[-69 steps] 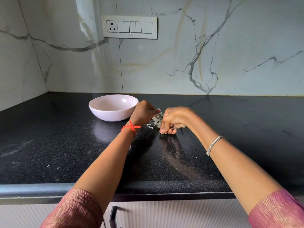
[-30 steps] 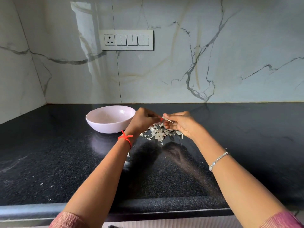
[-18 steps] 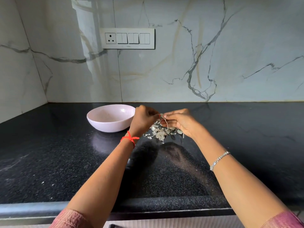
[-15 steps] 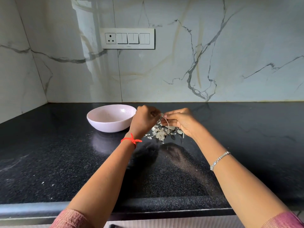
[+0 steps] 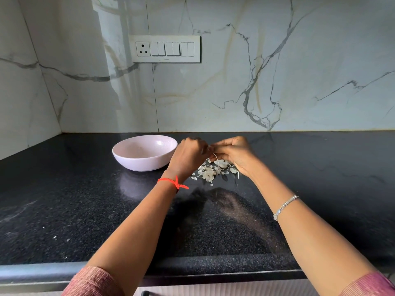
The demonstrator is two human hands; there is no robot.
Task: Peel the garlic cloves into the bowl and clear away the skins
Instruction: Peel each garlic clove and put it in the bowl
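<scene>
Pinching a thin skin strand (image 5: 215,158) between our left hand (image 5: 189,155) and right hand (image 5: 236,154), we hold it over the skins (image 5: 208,174) beside the bowl (image 5: 139,161).

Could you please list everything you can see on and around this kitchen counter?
bowl: one, pale pink, on the counter left of the hands.
garlic skins: one loose pile, whitish, on the counter below the hands.
garlic piece: one, pale, mostly hidden between the hands.
counter: one, black, speckled.
wall: white marble, grey veins, behind.
switch panel: one, white, above the bowl.
thread: one, red, left wrist.
bracelet: one, silver, right wrist.
sleeves: two, pink, bottom edge.
left hand grip: fingers curled, pinches the garlic piece.
right hand grip: pinches it too.
</scene>
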